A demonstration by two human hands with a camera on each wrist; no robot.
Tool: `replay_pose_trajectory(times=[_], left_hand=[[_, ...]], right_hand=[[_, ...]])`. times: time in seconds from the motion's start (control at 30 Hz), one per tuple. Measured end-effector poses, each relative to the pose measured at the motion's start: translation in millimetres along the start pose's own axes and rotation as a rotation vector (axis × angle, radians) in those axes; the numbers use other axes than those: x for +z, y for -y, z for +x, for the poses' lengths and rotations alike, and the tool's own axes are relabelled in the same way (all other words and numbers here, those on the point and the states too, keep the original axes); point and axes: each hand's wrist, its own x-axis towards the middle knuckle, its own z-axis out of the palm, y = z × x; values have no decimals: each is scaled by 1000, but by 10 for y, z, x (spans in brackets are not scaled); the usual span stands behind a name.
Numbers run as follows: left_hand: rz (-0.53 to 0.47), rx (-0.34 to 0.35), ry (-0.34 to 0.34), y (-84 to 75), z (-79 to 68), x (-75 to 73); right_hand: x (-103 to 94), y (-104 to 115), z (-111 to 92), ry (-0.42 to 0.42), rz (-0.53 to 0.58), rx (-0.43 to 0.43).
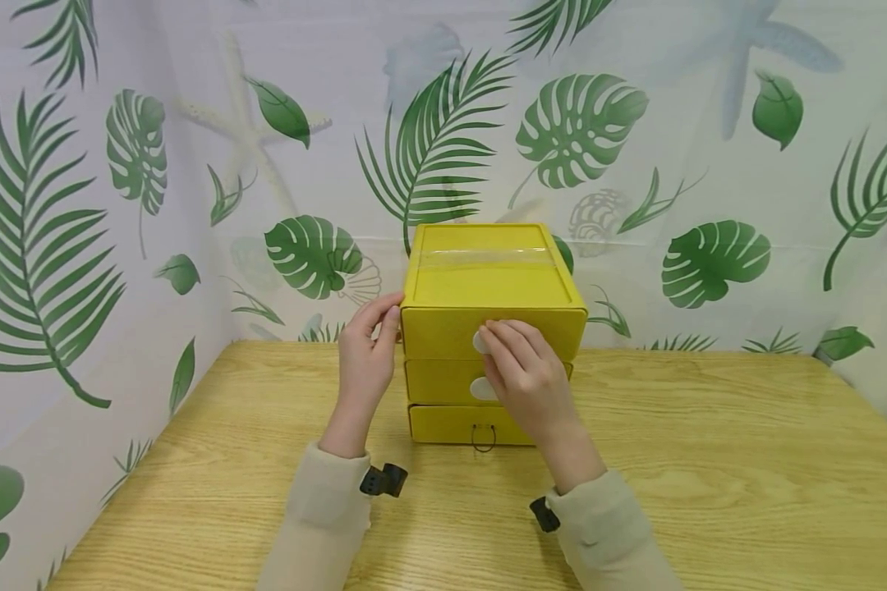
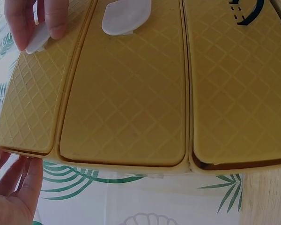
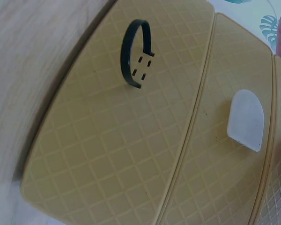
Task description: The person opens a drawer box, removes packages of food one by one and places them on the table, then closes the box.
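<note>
A yellow drawer box (image 1: pixel 488 283) with three stacked drawers stands on the table. My right hand (image 1: pixel 532 377) pinches the white pull tab (image 2: pixel 39 38) on the front of the top drawer (image 1: pixel 439 335). Against the box's left side, near its upper front corner, my left hand (image 1: pixel 365 361) rests its fingertips; the left wrist view shows these fingers (image 2: pixel 32 180) fairly straight. The middle drawer carries another white tab (image 3: pixel 246 119). On the bottom drawer (image 1: pixel 443 424) is a dark loop handle (image 3: pixel 126 54), with a thin dark gap along that drawer's edge.
The wooden table (image 1: pixel 710 460) spreads out on both sides and in front of the box. Behind it hangs a white cloth (image 1: pixel 458 25) printed with green leaves. Clear tape (image 1: pixel 488 257) crosses the box's top. Dark bands (image 1: pixel 384 480) sit at both sleeve cuffs.
</note>
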Motion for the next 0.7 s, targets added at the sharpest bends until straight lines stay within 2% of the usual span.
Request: replay_pose_trajectory(times=[0.2,0.23,0.37,0.43,0.47,0.5,0.57,0.6,0.67,0.7], left_hand=[[-36,-2,6,15,-2,-3],[-47,6,3,-98,0,-27],[-53,-3,7,-45,-4,-22],[-81,5,8,113,-1,-5],[-57,-18,15,64,-2,-18],[-63,-25,20,120,1,-14],[-90,5,13,342,8,16],[-98,3,16,397,11,21],[-88,-16,25,391,16,17],[-101,4,20,462,17,26]], right_hand=[[-5,3,-1,1,6,7],[-6,5,-1,1,5,7],[-12,10,2,-4,2,6],[-14,12,5,-8,1,4],[-16,13,7,-9,2,3],[-18,14,9,-12,3,1],[-21,17,13,-16,5,0],[-21,18,15,-17,5,-1],[-22,20,16,-22,6,-4],[-21,22,17,-26,6,-6]])
